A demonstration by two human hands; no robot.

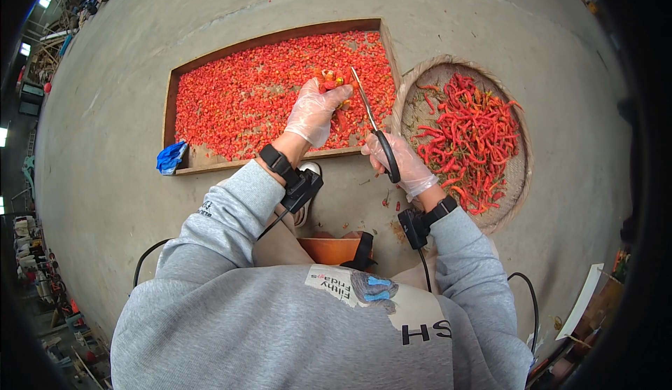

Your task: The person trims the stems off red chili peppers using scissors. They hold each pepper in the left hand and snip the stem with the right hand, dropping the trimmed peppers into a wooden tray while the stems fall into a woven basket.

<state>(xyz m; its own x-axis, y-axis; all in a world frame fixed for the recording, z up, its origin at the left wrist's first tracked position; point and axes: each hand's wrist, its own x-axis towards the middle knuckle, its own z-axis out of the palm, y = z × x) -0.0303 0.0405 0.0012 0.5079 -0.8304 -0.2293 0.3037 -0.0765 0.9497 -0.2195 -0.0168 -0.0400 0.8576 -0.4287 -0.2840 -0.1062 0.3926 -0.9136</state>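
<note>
My left hand [313, 109], in a clear plastic glove, grips a small bunch of red chili peppers [329, 79] over the wooden tray [167, 107]. Cut red chili pieces [236, 101] cover most of the tray's bottom. In my right hand [397, 159], also gloved, is a pair of black-handled scissors [368, 107]. Their metal blades point away from me, with the tips just right of the held peppers. How far the blades are parted is hard to see. Whole red chili peppers [467, 143] with some green stems lie heaped in a round woven basket [526, 180] beyond my right hand.
A blue crumpled plastic bag [171, 158] hangs on the tray's near left corner. Between my legs stands an orange stool [329, 249] with a black strap. Chili scraps [386, 201] lie on the concrete floor [121, 180]. Cables run from both wrist devices. Clutter lines the left wall.
</note>
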